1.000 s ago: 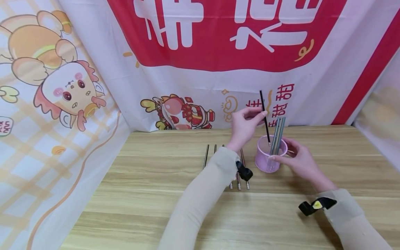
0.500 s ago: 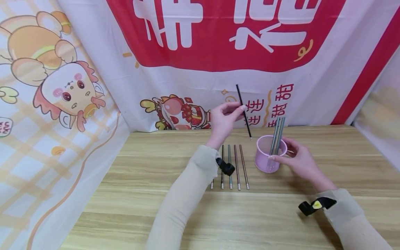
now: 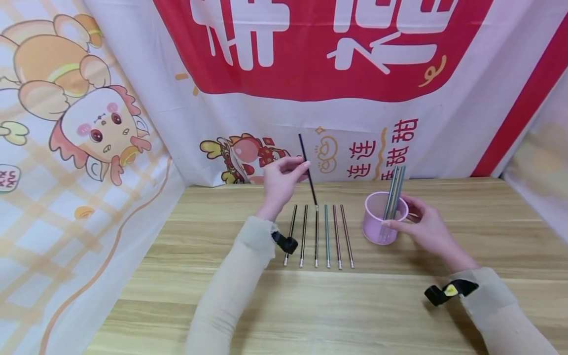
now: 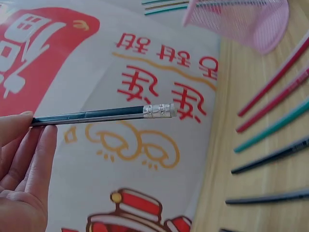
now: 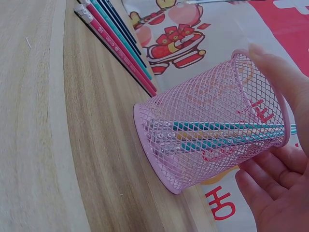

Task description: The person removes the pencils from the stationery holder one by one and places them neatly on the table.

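My left hand (image 3: 279, 183) pinches a black pencil (image 3: 311, 183) between thumb and fingers, above the far ends of a row of pencils. The pencil leans, its eraser end (image 4: 158, 111) lower and silver-banded. The row on the table runs from black pencils (image 3: 303, 236) on the left through a teal pencil (image 3: 327, 236) to two red pencils (image 3: 347, 237). On the right, my right hand (image 3: 427, 230) holds a pink mesh pencil cup (image 3: 373, 226) by its side, thumb at the rim in the right wrist view. Teal and yellow pencils (image 5: 217, 135) stand inside it, erasers down.
The wooden table (image 3: 355, 310) extends in front of both hands. A printed white and red cloth (image 3: 275, 113) hangs along its back edge, and a patterned cloth (image 3: 146, 217) borders the left side. Black straps with small black pieces (image 3: 284, 242) sit on both wrists.
My left hand has carried the black pencil leftward, from over the cup to above the row. More of the lying pencils now show. The right hand and cup stay put.
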Tool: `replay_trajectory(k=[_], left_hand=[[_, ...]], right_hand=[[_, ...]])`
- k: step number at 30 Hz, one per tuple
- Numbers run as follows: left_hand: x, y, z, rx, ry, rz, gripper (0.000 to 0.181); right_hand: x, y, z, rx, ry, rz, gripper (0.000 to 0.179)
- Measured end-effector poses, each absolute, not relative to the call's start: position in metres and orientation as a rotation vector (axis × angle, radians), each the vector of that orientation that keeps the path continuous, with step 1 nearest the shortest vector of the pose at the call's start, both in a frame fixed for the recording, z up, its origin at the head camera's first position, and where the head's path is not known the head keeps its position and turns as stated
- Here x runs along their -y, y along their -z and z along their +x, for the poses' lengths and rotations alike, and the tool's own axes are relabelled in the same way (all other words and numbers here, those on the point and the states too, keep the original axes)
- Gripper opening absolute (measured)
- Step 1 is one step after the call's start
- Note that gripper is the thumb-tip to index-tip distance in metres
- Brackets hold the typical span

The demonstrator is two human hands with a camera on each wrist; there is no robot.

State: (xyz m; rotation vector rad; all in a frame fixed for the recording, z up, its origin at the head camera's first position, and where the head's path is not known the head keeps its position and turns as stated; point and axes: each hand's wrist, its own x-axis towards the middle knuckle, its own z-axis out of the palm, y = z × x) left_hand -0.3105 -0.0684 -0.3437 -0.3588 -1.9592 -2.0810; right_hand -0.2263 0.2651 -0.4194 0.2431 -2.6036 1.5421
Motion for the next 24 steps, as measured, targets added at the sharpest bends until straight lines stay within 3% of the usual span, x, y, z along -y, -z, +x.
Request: replay_trajectory(k=[10, 24], left_hand=[[0.111, 0.363, -0.311, 2.151, 1.988, -0.243, 0.027], [0.145, 0.389, -0.306, 2.488, 1.958, -0.029, 0.023]], right_hand=[[-0.265, 0.419, -0.227, 2.606, -1.531, 0.24, 0.088], [-0.264, 0.417, -0.226, 2.599, -1.545, 0.24, 0.087]])
